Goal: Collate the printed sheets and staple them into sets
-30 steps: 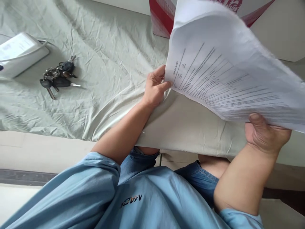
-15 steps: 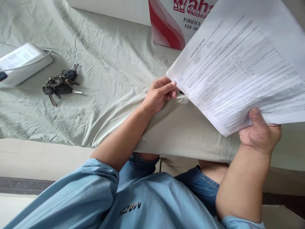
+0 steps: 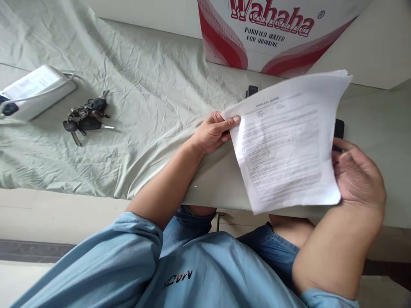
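Printed paper sheets (image 3: 282,149), slightly curled and headed "OVERLEAF NOTES", are held up above the near side of the cloth-covered table. My left hand (image 3: 213,132) pinches their upper left corner, thumb on the front and fingers behind. At the right edge of the sheets is my right hand (image 3: 361,175), a little blurred, its fingers partly bent and apart. The paper's edge lies by its palm, with no thumb over the front. A black object (image 3: 339,128) shows partly behind the sheets, close to the right fingertips.
A red and white Wahaha water carton (image 3: 257,38) stands at the back. Another small black object (image 3: 252,90) sits before it, partly covered by the paper. Left lie a bunch of keys (image 3: 88,115) and a white device with a cable (image 3: 41,94) on the wrinkled green cloth (image 3: 154,85).
The sheets have swung down and left, now nearly upright to my view, uncovering the carton's front. My right hand has let go of the lower edge and moved to the right edge.
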`<state>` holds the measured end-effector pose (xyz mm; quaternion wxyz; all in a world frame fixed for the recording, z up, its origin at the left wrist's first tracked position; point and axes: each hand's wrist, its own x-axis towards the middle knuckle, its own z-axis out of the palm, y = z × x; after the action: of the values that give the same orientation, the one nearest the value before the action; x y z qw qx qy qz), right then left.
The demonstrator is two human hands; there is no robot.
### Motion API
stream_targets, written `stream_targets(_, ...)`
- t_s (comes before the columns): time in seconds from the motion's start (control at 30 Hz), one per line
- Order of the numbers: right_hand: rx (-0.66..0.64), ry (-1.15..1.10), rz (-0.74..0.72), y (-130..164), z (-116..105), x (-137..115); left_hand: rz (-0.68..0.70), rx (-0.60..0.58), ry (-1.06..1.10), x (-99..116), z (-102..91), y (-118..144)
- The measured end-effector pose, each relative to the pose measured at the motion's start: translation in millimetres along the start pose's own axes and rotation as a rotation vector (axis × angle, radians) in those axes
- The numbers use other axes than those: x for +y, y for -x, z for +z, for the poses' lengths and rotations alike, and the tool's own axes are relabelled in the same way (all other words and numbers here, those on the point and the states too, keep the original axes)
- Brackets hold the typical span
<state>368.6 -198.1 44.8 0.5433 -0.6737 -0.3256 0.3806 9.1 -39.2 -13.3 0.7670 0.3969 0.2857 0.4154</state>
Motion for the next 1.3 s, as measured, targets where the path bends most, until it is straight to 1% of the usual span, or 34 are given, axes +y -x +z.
stream_targets(0.07, -0.081, 0.038, 0.068, 5, 8, 0, -0.019, -0.060, -0.018, -3, 0.4, 0)
stream_targets(0.13, -0.084, 0.047, 0.060, 8, 23, 3, -0.026, -0.045, -0.041, -5, 2.0, -1)
stream_targets(0.2, -0.015, 0.019, -0.003, 7, 39, 7, -0.020, 0.023, -0.051, -6, 4.6, -2)
stream_targets(0.27, 0.070, -0.039, -0.088, 2, 50, 11, -0.018, 0.084, -0.056, -6, 7.9, -3)
stream_targets(0.33, 0.134, -0.095, -0.172, -3, 55, 14, -0.025, 0.088, -0.075, -6, 11.1, -1)
stream_targets(0.43, 0.177, -0.134, -0.252, -9, 55, 17, -0.012, 0.004, -0.137, -8, 13.2, 2)
stream_targets(0.53, 0.152, -0.130, -0.255, -10, 54, 18, 0.040, -0.040, -0.205, -14, 10.7, 2)
stream_targets(0.67, 0.165, -0.128, -0.228, -13, 55, 23, 0.119, -0.012, -0.278, -23, 5.7, -2)
stream_targets(0.8, 0.243, -0.114, -0.268, -20, 56, 29, 0.142, -0.014, -0.316, -27, 5.6, -4)
stream_targets(0.9, 0.268, -0.094, -0.291, -23, 57, 29, 0.165, -0.014, -0.293, -27, 9.0, -3)
stream_targets(1.03, 0.308, -0.044, -0.328, -26, 55, 28, 0.109, 0.025, -0.236, -23, 13.9, 0)
stream_targets(1.1, 0.323, -0.011, -0.336, -28, 52, 28, 0.079, 0.024, -0.200, -22, 14.9, 1)
stream_targets(1.2, 0.340, 0.027, -0.339, -30, 48, 29, 0.087, 0.041, -0.198, -20, 14.7, 0)
stream_targets(1.3, 0.356, 0.006, -0.322, -30, 48, 29, 0.103, 0.068, -0.251, -21, 14.1, 0)
